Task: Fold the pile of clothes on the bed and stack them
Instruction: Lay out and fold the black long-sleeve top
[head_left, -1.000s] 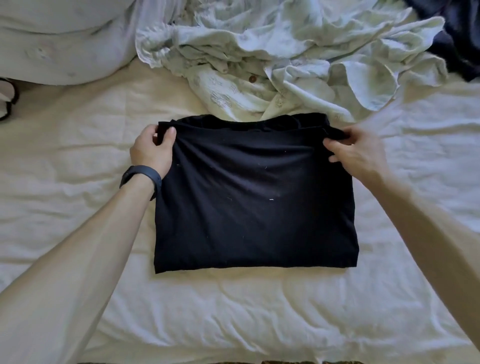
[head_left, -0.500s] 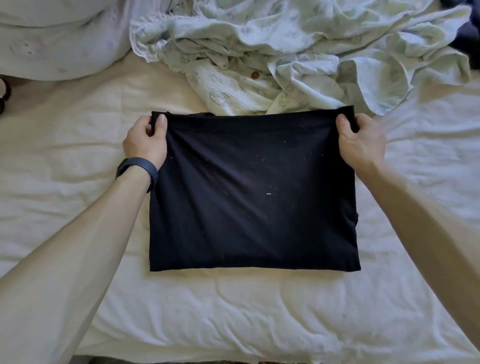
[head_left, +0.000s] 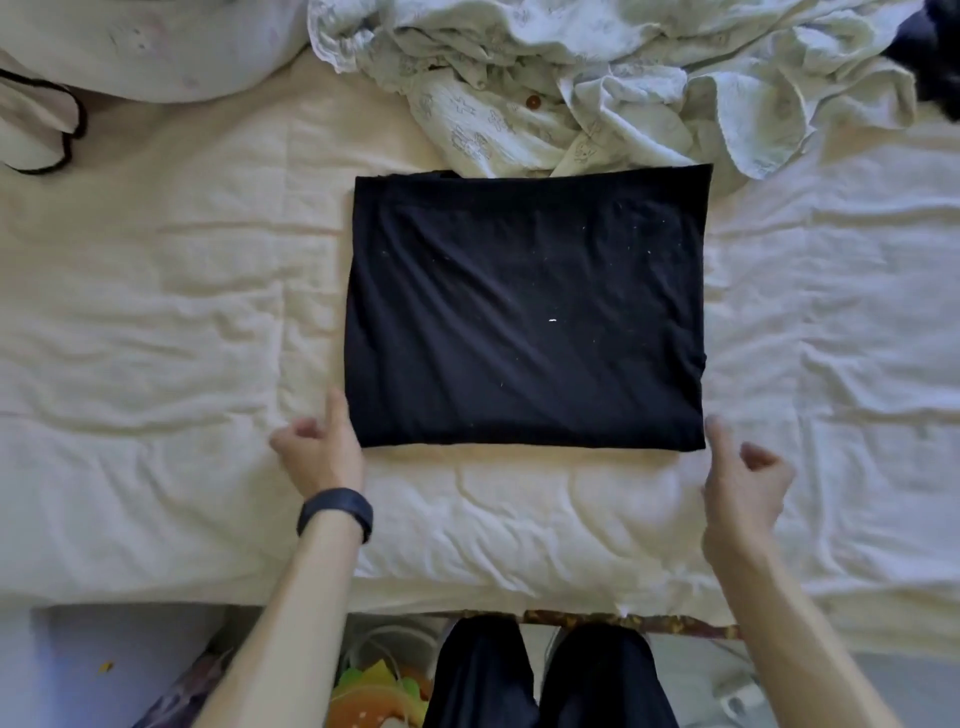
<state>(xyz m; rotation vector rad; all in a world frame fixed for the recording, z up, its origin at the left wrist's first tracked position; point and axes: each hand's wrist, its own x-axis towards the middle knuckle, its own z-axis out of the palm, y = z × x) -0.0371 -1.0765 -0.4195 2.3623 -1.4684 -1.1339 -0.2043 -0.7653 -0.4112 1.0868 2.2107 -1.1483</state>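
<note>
- The left hand (head_left: 322, 457) is by the near left corner of the folded black top (head_left: 524, 312). Its thumb lies along the edge of the top. The other fingers are loosely bent and hold nothing.
- A dark band (head_left: 336, 512) is on the left wrist.
- The right hand (head_left: 743, 483) is by the near right corner. One finger points up at the corner and the rest are loosely bent. It holds nothing.
- The black top lies flat on the bed (head_left: 156, 312), folded into a neat box shape, between the two hands.
- Just behind it is a messy pile of pale green clothes (head_left: 597, 78), touching its far edge.
- A dark cloth (head_left: 935, 52) peeks in at the far right corner.
- A pillow (head_left: 156, 47) sits at the far left.
</note>
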